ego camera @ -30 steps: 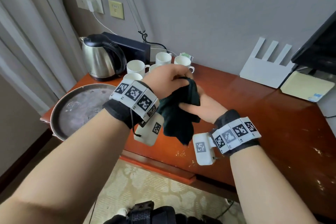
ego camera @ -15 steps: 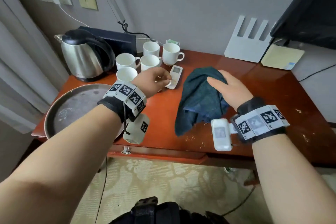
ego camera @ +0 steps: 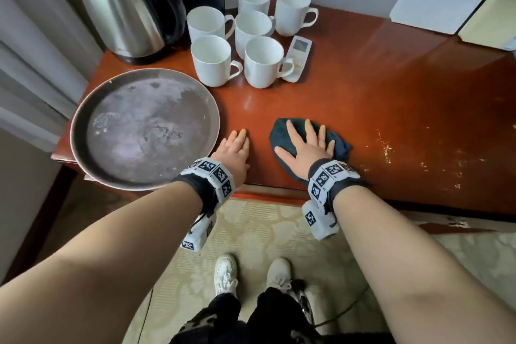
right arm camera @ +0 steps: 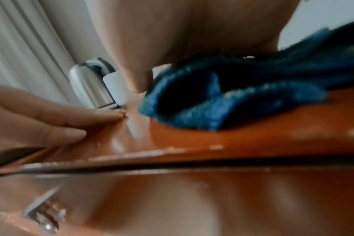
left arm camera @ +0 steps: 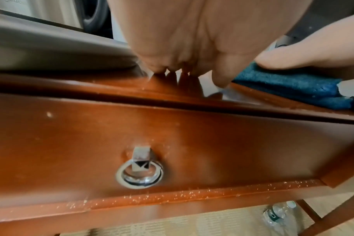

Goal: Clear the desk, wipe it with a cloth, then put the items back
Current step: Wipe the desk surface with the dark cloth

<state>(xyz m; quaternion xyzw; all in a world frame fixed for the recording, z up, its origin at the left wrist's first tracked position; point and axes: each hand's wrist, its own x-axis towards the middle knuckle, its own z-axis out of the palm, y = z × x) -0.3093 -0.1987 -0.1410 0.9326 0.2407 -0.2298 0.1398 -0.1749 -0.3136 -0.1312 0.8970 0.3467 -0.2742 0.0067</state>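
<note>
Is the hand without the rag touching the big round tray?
Apart. The head view shows a strip of bare desk between the left hand and the tray's rim; that hand rests flat on the wood.

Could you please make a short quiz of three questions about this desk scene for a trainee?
1. True or false: the right hand presses flat on the dark cloth.
2. How many white mugs stand on the desk?
3. What lies directly left of the left hand? A) kettle B) round metal tray C) remote control

Key
1. True.
2. Five.
3. B, the round metal tray; the kettle and the remote control are farther back.
</note>
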